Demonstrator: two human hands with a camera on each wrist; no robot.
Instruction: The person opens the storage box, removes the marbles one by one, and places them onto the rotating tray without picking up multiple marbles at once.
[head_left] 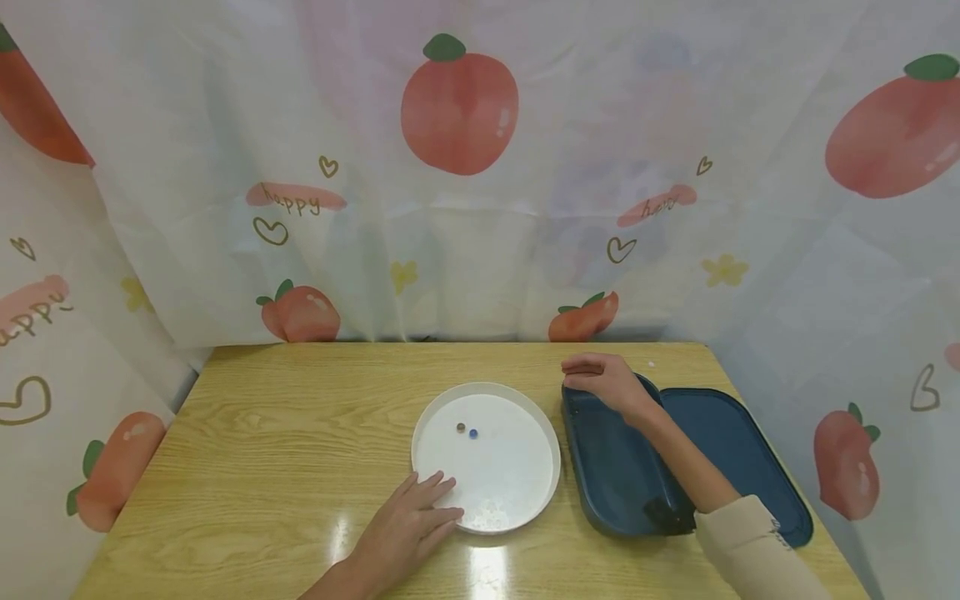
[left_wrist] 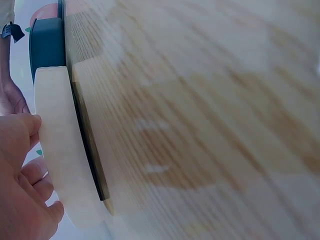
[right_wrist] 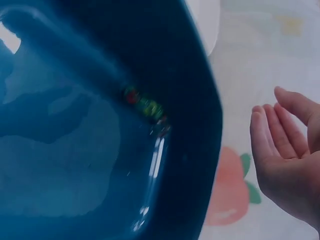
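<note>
My left hand (head_left: 408, 525) rests its spread fingers on the near left rim of a round white tray (head_left: 517, 492). The left wrist view shows those fingertips touching the tray's side wall. Inside the tray lie a brown marble (head_left: 461, 427) and a blue marble (head_left: 473, 433), side by side. Over the far left corner of a dark blue bin (head_left: 615, 475) hovers my right hand (head_left: 611, 385), fingers loosely bent with nothing between them. Several multicoloured marbles (right_wrist: 149, 106), somewhat blurred, sit in a corner of that bin in the right wrist view.
A flat dark blue lid or tray (head_left: 723, 442) lies right of the bin, partly behind my right forearm. The wooden table (head_left: 285, 433) ends at a printed curtain (head_left: 465, 250) along the back. A tiny white speck (head_left: 651, 364) lies near the table's back edge.
</note>
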